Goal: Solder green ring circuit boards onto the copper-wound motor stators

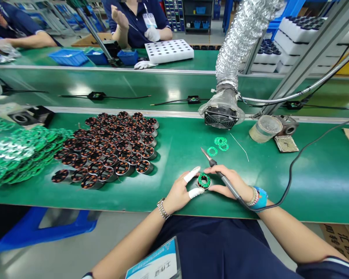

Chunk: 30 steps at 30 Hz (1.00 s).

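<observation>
My left hand [178,193], with white finger cots on the thumb and index finger, grips a small motor stator [204,188] from the left. On top of that stator sits a ring-shaped green circuit board [200,178]. My right hand [235,181] is closed around a soldering iron [227,183], while its fingertips also touch the right side of the stator. The iron's tip points up and left, away from the board. Just beyond my hands lie several loose green ring boards [212,151] and a thin piece of solder wire [240,147].
Rows of motor stators [123,145] stand left of my hands, beside a heap of green boards [20,155]. A fume fan [220,119] hangs ahead. To the right are a cup [265,130] and a soldering sponge [286,143]. The iron's cord [291,174] crosses my right wrist. Co-workers sit opposite.
</observation>
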Motion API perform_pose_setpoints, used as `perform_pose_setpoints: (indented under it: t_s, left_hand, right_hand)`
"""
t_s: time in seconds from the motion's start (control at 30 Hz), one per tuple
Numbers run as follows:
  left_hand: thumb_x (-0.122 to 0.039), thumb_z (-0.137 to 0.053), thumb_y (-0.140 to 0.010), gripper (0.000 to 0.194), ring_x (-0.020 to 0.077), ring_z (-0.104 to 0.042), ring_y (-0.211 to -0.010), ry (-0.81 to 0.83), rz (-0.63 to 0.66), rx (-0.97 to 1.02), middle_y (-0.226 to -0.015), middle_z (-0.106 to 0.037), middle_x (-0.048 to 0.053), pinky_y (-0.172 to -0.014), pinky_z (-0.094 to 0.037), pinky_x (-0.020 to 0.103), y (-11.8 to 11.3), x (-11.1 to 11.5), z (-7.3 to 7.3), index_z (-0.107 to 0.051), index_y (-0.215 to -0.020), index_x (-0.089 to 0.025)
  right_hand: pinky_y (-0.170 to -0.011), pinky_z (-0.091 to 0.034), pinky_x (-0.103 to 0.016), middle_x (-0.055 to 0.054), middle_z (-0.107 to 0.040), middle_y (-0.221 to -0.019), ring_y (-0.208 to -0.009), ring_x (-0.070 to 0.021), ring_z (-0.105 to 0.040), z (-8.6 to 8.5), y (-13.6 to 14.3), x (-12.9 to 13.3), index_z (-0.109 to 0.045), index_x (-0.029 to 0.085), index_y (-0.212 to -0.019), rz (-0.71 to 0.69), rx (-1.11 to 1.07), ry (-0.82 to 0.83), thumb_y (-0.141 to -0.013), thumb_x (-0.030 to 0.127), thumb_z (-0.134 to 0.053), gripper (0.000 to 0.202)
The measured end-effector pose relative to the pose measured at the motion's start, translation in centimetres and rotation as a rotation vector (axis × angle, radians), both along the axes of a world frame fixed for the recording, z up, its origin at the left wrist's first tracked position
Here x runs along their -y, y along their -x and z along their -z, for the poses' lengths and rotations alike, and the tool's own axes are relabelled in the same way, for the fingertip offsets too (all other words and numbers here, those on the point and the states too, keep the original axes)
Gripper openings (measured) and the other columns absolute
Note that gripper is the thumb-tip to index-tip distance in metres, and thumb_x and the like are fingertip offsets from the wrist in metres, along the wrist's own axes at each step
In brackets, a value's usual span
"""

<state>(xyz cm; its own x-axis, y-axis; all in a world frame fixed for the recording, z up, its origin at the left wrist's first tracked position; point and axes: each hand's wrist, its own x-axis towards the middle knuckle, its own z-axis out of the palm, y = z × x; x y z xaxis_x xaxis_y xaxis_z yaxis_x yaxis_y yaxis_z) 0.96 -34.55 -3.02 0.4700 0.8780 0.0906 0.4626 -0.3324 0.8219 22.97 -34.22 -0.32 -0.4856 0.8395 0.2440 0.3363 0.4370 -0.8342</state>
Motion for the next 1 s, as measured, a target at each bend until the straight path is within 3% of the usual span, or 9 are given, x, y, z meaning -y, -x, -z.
perform_pose_setpoints:
  t_s: [0.2,0.4,0.6,1.0]
  left_hand:
    - [-0.038,-0.062,-0.078,0.042,0.0232,-0.059,-0.101,-0.081,0.006,0.021,-0.108,-0.065,0.009,-0.089,-0.048,0.043,-0.3,-0.2,-0.2,-0.058,-0.117,-0.022]
    - [-0.036,-0.072,-0.069,0.043,0.0222,-0.062,-0.096,-0.089,-0.073,0.012,-0.103,-0.066,0.008,-0.086,-0.05,0.041,-0.9,0.2,-0.3,-0.061,-0.107,-0.021]
    - [-0.034,-0.074,-0.067,0.041,0.0211,-0.062,-0.093,-0.089,-0.07,-0.022,-0.099,-0.067,0.007,-0.084,-0.05,0.038,-1.0,0.3,-0.6,-0.06,-0.103,-0.019]
    - [-0.037,-0.073,-0.066,0.047,0.0241,-0.059,-0.1,-0.086,-0.063,-0.036,-0.105,-0.066,0.009,-0.089,-0.046,0.044,-0.9,0.1,0.1,-0.06,-0.108,-0.021]
  right_hand:
    - [-0.082,-0.051,-0.03,-0.005,-0.063,-0.102,-0.091,-0.0166,-0.063,0.3,0.6,0.2,-0.051,0.021,-0.111,0.007,0.034,-0.01,-0.079,0.024,-0.063,0.034]
    - [-0.088,-0.051,-0.033,-0.006,-0.062,-0.107,-0.098,-0.0166,-0.063,0.7,0.5,0.3,-0.048,0.022,-0.11,-0.011,-0.117,0.146,-0.079,0.018,-0.061,0.033]
    - [-0.081,-0.055,-0.031,-0.008,-0.063,-0.107,-0.092,-0.0153,-0.066,1.4,0.7,0.0,-0.046,0.022,-0.11,0.068,-0.241,0.316,-0.083,0.021,-0.056,0.029]
    - [-0.074,-0.055,-0.03,-0.007,-0.065,-0.097,-0.075,-0.013,-0.067,-0.5,1.5,-1.3,-0.043,0.021,-0.099,0.106,-0.167,0.334,-0.081,0.018,-0.053,0.021]
